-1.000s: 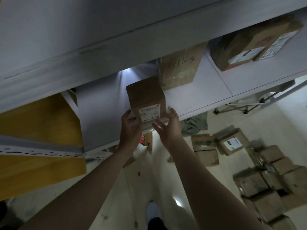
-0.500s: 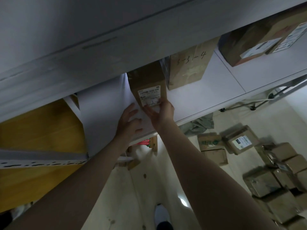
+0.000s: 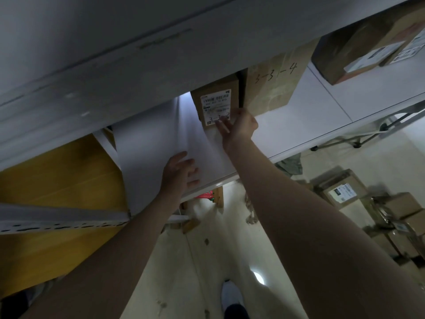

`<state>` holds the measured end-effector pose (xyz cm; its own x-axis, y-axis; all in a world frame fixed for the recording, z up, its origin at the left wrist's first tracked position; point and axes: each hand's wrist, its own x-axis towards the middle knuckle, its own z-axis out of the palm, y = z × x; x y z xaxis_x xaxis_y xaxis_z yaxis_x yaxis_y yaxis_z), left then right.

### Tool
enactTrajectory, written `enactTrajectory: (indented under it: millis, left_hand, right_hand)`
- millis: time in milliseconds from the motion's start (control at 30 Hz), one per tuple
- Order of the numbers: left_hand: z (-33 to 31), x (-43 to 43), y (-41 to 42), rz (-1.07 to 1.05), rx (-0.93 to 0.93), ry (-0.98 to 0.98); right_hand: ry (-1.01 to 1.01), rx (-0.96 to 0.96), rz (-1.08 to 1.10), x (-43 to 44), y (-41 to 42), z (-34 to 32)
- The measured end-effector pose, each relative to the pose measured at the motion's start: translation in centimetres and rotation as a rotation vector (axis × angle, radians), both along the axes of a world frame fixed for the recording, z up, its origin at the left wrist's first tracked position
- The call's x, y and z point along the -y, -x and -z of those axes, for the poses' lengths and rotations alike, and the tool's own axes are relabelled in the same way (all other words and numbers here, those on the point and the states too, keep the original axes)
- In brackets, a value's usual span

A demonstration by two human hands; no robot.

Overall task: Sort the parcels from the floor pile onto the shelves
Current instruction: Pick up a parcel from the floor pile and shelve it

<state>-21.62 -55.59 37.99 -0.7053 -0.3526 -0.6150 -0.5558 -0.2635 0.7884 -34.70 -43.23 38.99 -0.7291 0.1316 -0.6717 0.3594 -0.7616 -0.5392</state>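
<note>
Two arms reach up from the bottom of the frame. The left hand (image 3: 181,171) lies flat on the front edge of the white shelf (image 3: 299,125), near the middle of the frame. Its fingers are spread and hold nothing.

A bit higher and to the right, the right hand (image 3: 240,127) touches the front of the box (image 3: 216,85). Its fingers (image 3: 222,125) look straight and close together. They press on the low right corner of the label (image 3: 216,103) and do not wrap round the box.

The box sits on the shelf in the upper middle of the frame. It is just beside a big box (image 3: 273,88) with numbers written on it. I cannot tell if the two touch. More parcels (image 3: 358,47) sit on the shelf at the upper right. Far down at the lower right, the pile (image 3: 402,215) waits on the floor.

I think this box is being pushed into its spot, and that step looks almost done. Next, both hands should come away softly so the box does not tip. Then they should go down to the pile for another one.
</note>
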Motion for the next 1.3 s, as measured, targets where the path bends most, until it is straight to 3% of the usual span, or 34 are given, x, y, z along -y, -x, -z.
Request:
enactTrajectory:
  millis: [100,300,500,633,933,1167,1300]
  left_hand:
    - [-0.7,-0.5,-0.4,-0.048,-0.007,-0.007]
    - [-1.5,-7.6,-0.9,0.056,-0.003,0.002]
    - [0.8,-20.7,-2.6,0.279,0.052,-0.038]
    - [4.5,-31.0,-5.1,0.489,0.182,-0.048]
    - [18.9,-48.5,-13.6,0.948,0.388,0.086]
    - [35.6,-55.3,-19.4,1.346,0.552,0.218]
    - [44.2,-57.4,-22.2,1.52,0.533,0.313]
  right_hand:
    - [0.007,-0.033,-0.006,-2.2,-1.3,0.0]
    - [-0.006,-0.021,0.022,-12.4,-7.4,1.6]
    - [-0.256,0.299,0.117,-29.6,-17.4,8.4]
    - [-0.276,0.44,0.162,-41.1,-24.9,12.6]
    - [-0.245,0.697,0.234,-56.8,-40.3,24.0]
    - [-0.121,0.924,0.235,-59.0,-50.8,37.9]
    - [0.036,0.933,0.282,-57.6,-53.8,45.9]
